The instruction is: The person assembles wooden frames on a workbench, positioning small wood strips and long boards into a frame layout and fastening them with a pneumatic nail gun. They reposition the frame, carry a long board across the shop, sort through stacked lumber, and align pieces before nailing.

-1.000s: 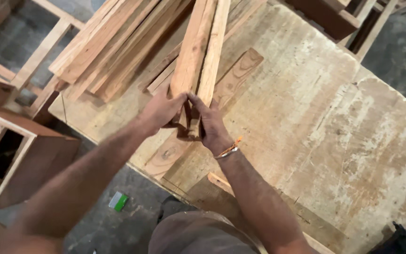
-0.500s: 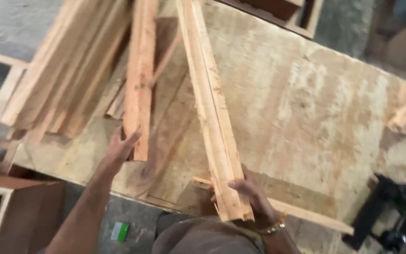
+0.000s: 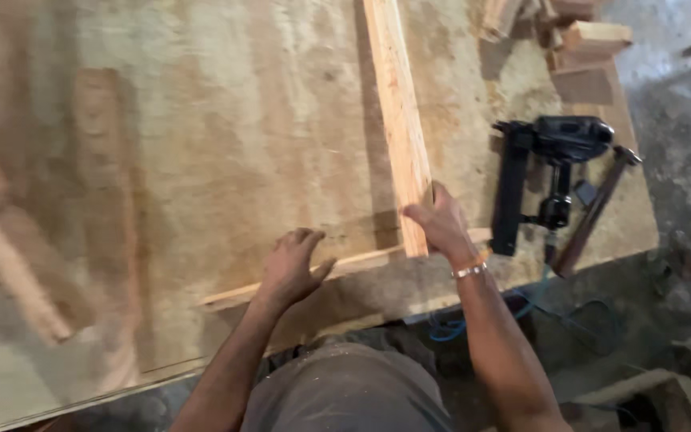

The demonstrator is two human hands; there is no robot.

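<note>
A long pale wooden slat [image 3: 397,120] lay flat on the plywood, running from six toward twelve o'clock.

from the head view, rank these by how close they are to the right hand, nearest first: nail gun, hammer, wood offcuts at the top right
1. Nail gun: black, just right of the right hand.
2. Hammer: lying aslant beyond the nail gun, near the table's right edge.
3. Wood offcuts: at the table's far top right corner.

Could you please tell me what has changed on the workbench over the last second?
The right hand carried one wooden strip rightward, near the black nail gun. The left hand let go and rests on the plywood table. The right hand keeps its grip.
</note>
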